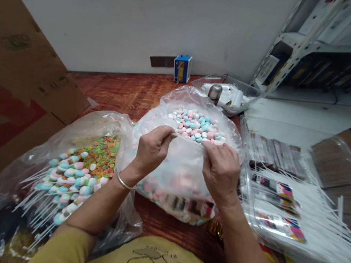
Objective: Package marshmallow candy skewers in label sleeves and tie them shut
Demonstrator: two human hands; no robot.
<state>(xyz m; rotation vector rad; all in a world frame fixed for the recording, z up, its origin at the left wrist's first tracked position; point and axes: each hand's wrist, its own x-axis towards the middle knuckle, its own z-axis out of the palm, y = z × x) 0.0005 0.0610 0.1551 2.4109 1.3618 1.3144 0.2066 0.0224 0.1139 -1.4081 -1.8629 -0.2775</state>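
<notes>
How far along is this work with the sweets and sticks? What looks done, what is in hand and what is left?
Already done, it seems: a pile of sweets on sticks lies in the left bag. In hand: the left hand and right hand pinch the middle bag's plastic. Probably left: loose pastel sweets, cereal rings, and bare-looking white sticks at right. The total is unclear.

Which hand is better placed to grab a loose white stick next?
Right: the right hand is nearer the loose white sticks, while the left hand would likely cross over it. Both pinch the plastic bag, so the right would need to release its grip.
</notes>
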